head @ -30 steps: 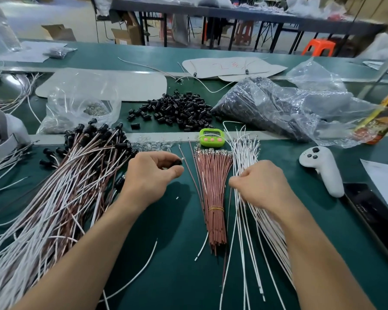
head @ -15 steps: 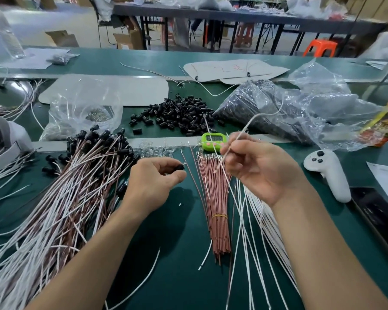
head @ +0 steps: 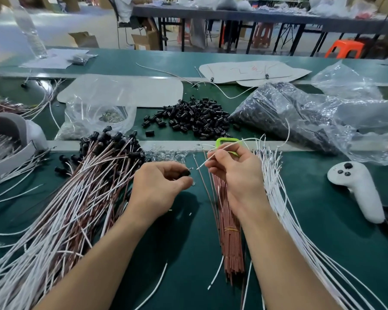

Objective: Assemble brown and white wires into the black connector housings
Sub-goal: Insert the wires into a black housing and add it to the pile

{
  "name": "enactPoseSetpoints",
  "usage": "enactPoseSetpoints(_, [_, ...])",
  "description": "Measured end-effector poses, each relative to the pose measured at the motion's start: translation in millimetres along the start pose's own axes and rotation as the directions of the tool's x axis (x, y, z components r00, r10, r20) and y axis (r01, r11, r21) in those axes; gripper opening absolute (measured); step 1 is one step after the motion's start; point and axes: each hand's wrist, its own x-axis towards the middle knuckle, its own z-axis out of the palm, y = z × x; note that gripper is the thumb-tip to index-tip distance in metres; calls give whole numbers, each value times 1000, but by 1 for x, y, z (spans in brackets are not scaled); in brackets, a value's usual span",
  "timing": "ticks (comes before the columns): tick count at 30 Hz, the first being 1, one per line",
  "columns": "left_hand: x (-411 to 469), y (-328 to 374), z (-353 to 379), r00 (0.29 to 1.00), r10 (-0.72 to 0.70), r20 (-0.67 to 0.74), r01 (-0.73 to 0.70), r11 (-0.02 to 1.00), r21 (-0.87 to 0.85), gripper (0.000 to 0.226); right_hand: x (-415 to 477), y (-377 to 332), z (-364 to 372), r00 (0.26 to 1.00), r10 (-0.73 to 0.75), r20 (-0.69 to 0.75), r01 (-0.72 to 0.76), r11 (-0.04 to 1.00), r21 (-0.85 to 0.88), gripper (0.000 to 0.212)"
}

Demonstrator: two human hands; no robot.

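Here, left hand [head: 157,186] pinches stubby black housing [head: 185,173]; right hand [head: 238,173] — thin white wire [head: 203,164].

This is an assembly workshop on a small factory floor. My green bench [head: 188,253] holds stock in bulk: a loose pile of black housings [head: 193,118], a clear bag [head: 278,113] full of more, a tied bundle of brown wires [head: 229,220], a fan of white wires [head: 276,186] and a big heap of finished leads [head: 76,198] on my left. A green timer [head: 222,141] sits at the bench's far edge. Beyond it are long tables [head: 255,17] loaded with bags, plastic stools [head: 344,49] and cardboard boxes [head: 146,40] on a bare floor. The work is by hand: my left hand [head: 157,186] pinches a housing [head: 186,173], my right hand [head: 235,173] a white wire [head: 211,156].
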Motion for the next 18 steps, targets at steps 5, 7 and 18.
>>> enactPoseSetpoints(5, [0,2,0,1000,-2,-2,2,1000,31,23,0,4,0,1000,10,29,-11,999,41,12])
enactPoseSetpoints(7, [0,4,1,1000,0,2,0,999,32,24,-1,5,0,999,17,31,-19,998,53,10])
enactPoseSetpoints(18, [-3,5,3,1000,30,8,-30,999,18,33,-3,8,0,999,37,22,-38,996,81,17])
